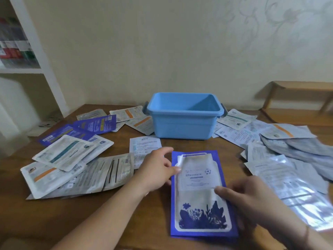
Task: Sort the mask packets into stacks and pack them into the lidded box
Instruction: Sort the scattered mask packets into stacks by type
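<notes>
A blue-and-white mask packet [200, 193] lies face up on top of a small stack in front of me on the wooden table [93, 213]. My left hand [156, 170] holds its upper left edge, thumb on the white panel. My right hand [252, 201] holds its right edge, thumb on the front. Behind it stands the open light-blue box [183, 118], with nothing visible inside and no lid in view. Several white packets [68, 168] lie scattered on the left with two purple ones [79, 129]. More white and silvery packets [288, 154] are spread on the right.
A single white packet [144, 145] lies between the box and my left hand. A white shelf unit [27, 60] stands at the far left. A wooden bench [297, 92] stands beside the wall at the right.
</notes>
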Tool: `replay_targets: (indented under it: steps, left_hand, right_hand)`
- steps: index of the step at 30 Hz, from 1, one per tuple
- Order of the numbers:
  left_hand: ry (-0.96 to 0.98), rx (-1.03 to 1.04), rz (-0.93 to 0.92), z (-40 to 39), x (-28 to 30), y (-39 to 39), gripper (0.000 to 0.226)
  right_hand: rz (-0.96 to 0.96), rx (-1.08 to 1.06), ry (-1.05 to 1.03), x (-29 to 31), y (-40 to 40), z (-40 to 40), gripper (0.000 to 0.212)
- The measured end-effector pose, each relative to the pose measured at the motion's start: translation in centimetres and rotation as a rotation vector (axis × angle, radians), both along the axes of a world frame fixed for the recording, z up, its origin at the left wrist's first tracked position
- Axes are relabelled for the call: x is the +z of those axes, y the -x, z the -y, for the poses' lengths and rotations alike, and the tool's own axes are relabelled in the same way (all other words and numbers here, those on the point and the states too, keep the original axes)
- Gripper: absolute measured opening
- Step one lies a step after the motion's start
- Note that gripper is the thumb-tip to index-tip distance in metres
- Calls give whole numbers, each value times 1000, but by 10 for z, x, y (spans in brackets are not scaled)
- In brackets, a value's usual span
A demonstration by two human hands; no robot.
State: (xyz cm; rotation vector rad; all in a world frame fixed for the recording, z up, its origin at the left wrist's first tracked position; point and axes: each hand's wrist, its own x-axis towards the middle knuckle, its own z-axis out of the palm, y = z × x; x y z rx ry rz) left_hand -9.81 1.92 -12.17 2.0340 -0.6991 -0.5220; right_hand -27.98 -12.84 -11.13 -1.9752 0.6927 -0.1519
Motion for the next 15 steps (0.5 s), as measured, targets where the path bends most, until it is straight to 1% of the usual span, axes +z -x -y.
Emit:
replay_targets:
  steps: [2, 4, 6, 8, 10, 11, 13, 14, 15]
  left_hand:
    - [-108, 11, 144, 5, -6, 0, 75]
    - [-141, 23, 239, 8, -11, 1, 79]
    - [-147, 51, 294, 8, -13, 2, 77]
    - [-169, 39, 332, -1, -9, 7, 74]
    - [-288, -52, 350, -24, -4, 18, 84]
    - [-386, -141, 353, -36, -1, 26, 95]
    - [-547, -302, 343, -56, 8, 43, 114]
    - [-592, -363, 345, -60, 9, 51, 116]
    - [-611, -410, 362, -60, 6, 55, 116]
  right_hand:
    - [-80, 17, 81, -4, 1, 2, 44]
    - [-133, 12, 169, -7, 0, 3, 45]
    - [-159, -8, 320, -11, 0, 5, 48]
    - [-117, -68, 513, -16, 4, 9, 44]
    - [29, -61, 708, -21, 14, 11, 40]
    - [72, -5, 792, -23, 21, 11, 48]
    - [62, 144, 863, -36, 32, 9, 76]
    - [39, 193, 872, -45, 36, 8, 85]
    - [6, 245, 868, -47, 37, 5, 89]
